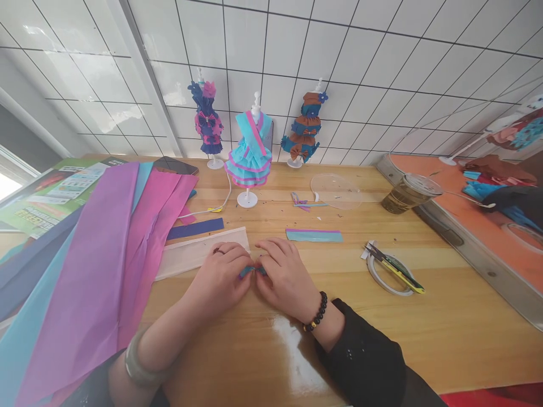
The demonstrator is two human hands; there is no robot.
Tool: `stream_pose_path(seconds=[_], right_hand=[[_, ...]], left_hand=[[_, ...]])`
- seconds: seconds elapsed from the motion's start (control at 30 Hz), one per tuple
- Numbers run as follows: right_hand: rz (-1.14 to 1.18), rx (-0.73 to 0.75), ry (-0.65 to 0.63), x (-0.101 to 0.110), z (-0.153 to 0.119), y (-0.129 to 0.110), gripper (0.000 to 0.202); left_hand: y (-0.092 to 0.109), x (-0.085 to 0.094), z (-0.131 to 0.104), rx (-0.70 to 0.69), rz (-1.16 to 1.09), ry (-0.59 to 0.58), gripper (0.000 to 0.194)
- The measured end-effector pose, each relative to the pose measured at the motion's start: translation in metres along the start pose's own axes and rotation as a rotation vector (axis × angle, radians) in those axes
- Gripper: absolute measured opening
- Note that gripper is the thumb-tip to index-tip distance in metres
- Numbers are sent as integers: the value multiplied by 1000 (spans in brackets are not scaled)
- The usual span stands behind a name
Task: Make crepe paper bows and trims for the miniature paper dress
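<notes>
We take the teal dress as our landmark. Straight in front of it, on our side of the table, both hands meet low over the wood.

Between them we note a small teal piece, directly nearer to us than the dress. Most of it is hidden by fingers; a short end shows at either side of the pinch, with a darker, purplish edge on the left one. As far as we can judge, its long axis runs side to side, across our line to the dress, from one set of fingertips to the other.

The left hand has its fingers curled, thumb and forefinger closed on the left end. The right hand pinches the right end the same way, its other fingers loosely bent. Neither is nearer: we find the piece in contact with both, the fingertips almost meeting at its middle. We judge that this meeting point is what matters most. Whether it is folded or gathered there, we cannot tell.

Around the dress: in front and to its right we see a teal strip edged in purple, lying crosswise; in front and to its left, a white strip, partly behind the left hand.
</notes>
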State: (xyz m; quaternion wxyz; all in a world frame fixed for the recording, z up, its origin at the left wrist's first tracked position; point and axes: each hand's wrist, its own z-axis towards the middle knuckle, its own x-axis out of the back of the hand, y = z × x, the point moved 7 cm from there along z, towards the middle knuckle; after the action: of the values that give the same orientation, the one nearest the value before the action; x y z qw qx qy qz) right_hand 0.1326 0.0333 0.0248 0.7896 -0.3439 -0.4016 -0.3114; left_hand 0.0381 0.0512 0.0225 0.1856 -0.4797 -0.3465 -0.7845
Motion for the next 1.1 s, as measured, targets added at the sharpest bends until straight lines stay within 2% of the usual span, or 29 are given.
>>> stream_pose_path(seconds=[0.17,0.37,0.53,0.67,0.77,0.83,1.0,1.1], right_hand=[[17,-11,7,-1,-1,2,12],[57,-43,40,0,-2,5,12],[245,-248,157,6,-3,25,10],[439,-435,245,5,-5,45,6],[500,-491,289,5,-6,51,5],[493,-486,319,8,-6,53,5],[441,-436,376,14,-6,53,8],[433,-417,391,14,-5,54,9]], left_hand=[[-9,-2,-2,66,-112,18,17],[-21,-5,-6,175,-221,16,44],[-27,-4,-7,261,-410,15,66],[-34,-4,-6,366,-595,19,65],[-39,-5,-5,437,-708,34,61],[-45,-5,-5,487,-766,86,60],[-70,-4,0,568,-876,300,56],[-83,-5,7,638,-878,356,57]])
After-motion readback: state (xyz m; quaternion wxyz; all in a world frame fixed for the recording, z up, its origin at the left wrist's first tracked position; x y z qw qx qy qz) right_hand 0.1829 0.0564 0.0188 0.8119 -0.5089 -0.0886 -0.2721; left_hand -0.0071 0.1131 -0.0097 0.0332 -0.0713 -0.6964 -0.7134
